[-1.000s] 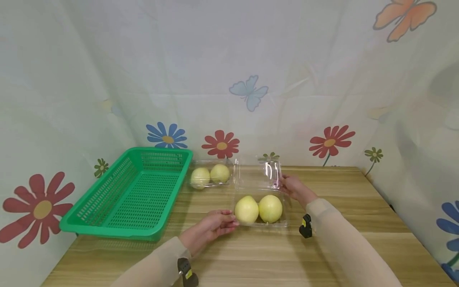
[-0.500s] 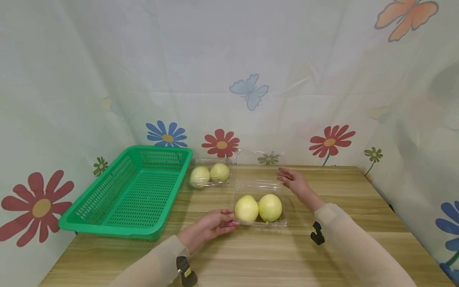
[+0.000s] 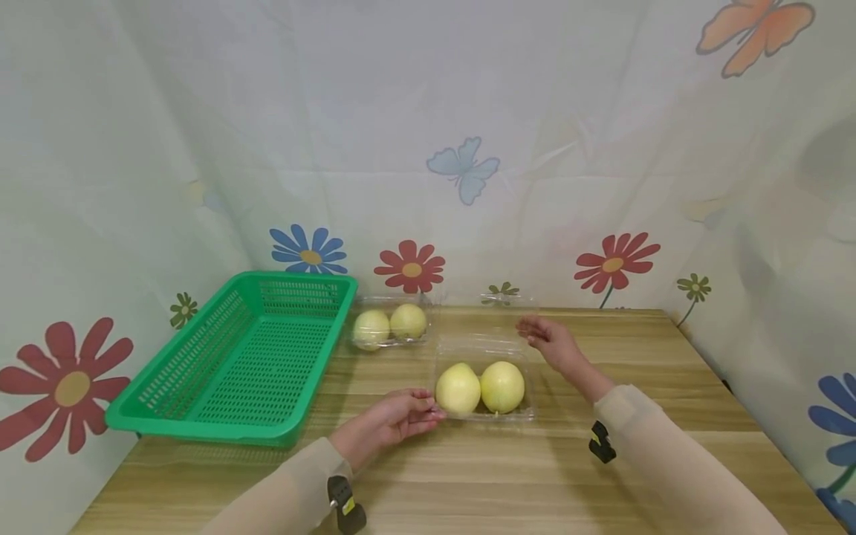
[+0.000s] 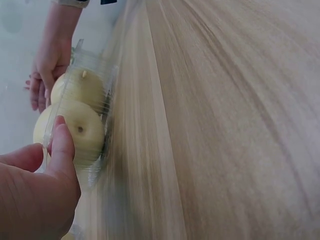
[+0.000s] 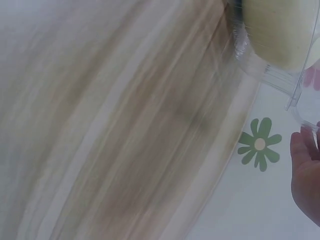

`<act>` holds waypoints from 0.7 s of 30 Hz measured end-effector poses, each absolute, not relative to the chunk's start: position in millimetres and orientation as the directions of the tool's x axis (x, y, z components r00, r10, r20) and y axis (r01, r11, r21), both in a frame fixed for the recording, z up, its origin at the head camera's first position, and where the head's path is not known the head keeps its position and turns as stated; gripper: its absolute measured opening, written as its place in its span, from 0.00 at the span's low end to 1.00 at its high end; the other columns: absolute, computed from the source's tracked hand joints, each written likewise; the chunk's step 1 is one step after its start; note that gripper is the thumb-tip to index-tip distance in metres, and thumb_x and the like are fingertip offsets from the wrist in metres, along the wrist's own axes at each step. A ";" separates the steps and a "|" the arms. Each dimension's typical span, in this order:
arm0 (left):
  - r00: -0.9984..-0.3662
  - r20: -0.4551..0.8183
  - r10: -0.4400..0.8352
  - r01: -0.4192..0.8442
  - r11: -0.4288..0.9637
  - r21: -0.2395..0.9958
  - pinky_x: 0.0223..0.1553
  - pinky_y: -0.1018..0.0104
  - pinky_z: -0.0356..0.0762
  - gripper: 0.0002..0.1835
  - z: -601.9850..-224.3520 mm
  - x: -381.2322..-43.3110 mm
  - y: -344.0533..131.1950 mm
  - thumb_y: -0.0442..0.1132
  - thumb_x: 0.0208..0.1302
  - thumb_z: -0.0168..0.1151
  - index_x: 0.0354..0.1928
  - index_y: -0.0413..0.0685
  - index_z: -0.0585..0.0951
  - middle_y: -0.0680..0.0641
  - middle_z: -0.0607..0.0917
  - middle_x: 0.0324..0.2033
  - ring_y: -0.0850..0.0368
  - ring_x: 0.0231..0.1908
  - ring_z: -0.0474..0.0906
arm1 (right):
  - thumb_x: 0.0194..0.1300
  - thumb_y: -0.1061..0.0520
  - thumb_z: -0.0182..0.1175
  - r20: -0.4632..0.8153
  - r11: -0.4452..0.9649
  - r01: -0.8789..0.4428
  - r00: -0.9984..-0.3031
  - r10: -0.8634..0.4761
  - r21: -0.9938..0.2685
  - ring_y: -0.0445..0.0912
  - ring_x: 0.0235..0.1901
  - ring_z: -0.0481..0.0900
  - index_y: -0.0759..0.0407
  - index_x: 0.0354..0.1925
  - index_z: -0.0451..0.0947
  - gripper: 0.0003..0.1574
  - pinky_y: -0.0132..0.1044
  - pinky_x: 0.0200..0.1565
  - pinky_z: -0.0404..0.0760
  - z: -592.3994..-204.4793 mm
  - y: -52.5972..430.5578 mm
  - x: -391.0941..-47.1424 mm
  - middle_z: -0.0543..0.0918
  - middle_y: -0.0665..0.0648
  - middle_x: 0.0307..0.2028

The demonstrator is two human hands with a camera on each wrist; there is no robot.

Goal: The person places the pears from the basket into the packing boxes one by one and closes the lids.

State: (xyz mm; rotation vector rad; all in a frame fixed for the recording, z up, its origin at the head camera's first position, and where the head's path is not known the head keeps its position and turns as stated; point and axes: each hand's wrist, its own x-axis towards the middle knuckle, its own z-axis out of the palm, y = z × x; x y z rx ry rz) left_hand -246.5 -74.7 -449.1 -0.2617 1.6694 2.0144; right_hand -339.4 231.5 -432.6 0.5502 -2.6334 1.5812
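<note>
A clear plastic clamshell box [image 3: 521, 417] sits mid-table with its lid [image 3: 481, 321] tipped back toward the wall. Inside its base are two pale yellow pears, a left one [image 3: 458, 389] and a right one [image 3: 503, 387]. My left hand [image 3: 388, 423] pinches the near left corner of the base rim between thumb and forefinger [image 4: 62, 147]. By the lid's right edge is my right hand [image 3: 556, 348], palm turned inward and fingers loosely extended. In the right wrist view its fingertips [image 5: 300, 145] are right at the lid's edge.
Behind and to the left lies another clear box [image 3: 428, 338] with two pears, closed. A green slotted basket [image 3: 321, 371] stands at the left of the wooden table [image 3: 468, 483]. A flower-printed cloth [image 3: 548, 223] hangs behind the table's back edge.
The lid has swung back from more upright toward the wall. My right hand has released its edge and shifted slightly right. My left hand keeps its pinch on the base rim.
</note>
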 end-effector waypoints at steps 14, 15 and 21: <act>-0.845 -0.429 0.319 -0.484 -0.117 0.867 0.52 0.64 0.87 0.14 -448.3 -246.3 -77.9 0.28 0.75 0.50 0.59 0.32 0.71 0.51 0.89 0.30 0.64 0.32 0.88 | 0.69 0.72 0.59 0.375 0.651 -0.466 -0.882 -0.286 -0.599 0.57 0.39 0.87 0.73 0.52 0.81 0.14 0.38 0.38 0.86 -435.4 237.9 -319.3 0.87 0.73 0.50; -0.845 -0.426 0.322 -0.482 -0.118 0.868 0.52 0.64 0.87 0.14 -448.2 -246.2 -77.9 0.28 0.76 0.50 0.60 0.32 0.70 0.51 0.89 0.30 0.64 0.32 0.88 | 0.68 0.72 0.59 0.376 0.660 -0.467 -0.881 -0.289 -0.588 0.55 0.36 0.86 0.73 0.52 0.82 0.14 0.37 0.35 0.84 -435.6 238.5 -317.6 0.87 0.73 0.48; -0.848 -0.410 0.336 -0.473 -0.129 0.872 0.52 0.65 0.87 0.18 -448.6 -245.4 -78.4 0.28 0.76 0.49 0.63 0.29 0.67 0.51 0.89 0.31 0.64 0.34 0.88 | 0.67 0.75 0.57 0.385 0.679 -0.525 -0.848 -0.365 -0.512 0.65 0.52 0.86 0.69 0.58 0.81 0.23 0.52 0.49 0.88 -436.6 240.9 -306.2 0.85 0.72 0.55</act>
